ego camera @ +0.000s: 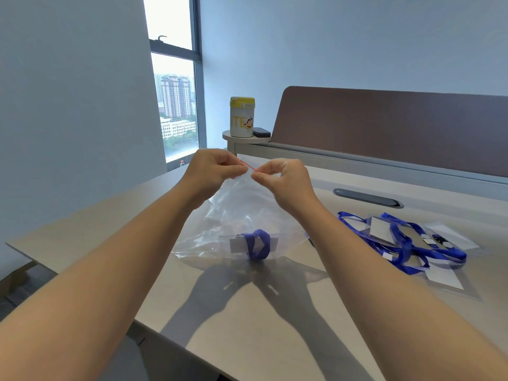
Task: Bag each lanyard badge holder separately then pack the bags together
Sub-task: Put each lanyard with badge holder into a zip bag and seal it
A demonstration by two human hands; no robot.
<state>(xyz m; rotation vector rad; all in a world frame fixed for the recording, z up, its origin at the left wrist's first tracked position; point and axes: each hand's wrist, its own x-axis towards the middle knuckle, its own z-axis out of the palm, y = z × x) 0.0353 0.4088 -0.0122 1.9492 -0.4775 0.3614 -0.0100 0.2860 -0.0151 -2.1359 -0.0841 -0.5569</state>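
A clear zip bag [233,213] with a red seal strip hangs above the desk, held up by both hands. My left hand [214,167] pinches the top edge on the left, and my right hand [283,178] pinches it on the right, fingertips almost touching. Inside the bag, at its bottom, lies a badge holder with a rolled blue lanyard [257,244]. To the right on the desk sits a pile of blue lanyards with clear badge holders [404,240] on top of flat clear bags [450,281].
The beige desk [247,312] has its front edge running diagonally at the lower left. A dark cable slot [368,198] lies behind the pile. A brown partition [384,125] stands at the back, with a yellow-lidded canister [242,116] and a black object [261,132] beside it.
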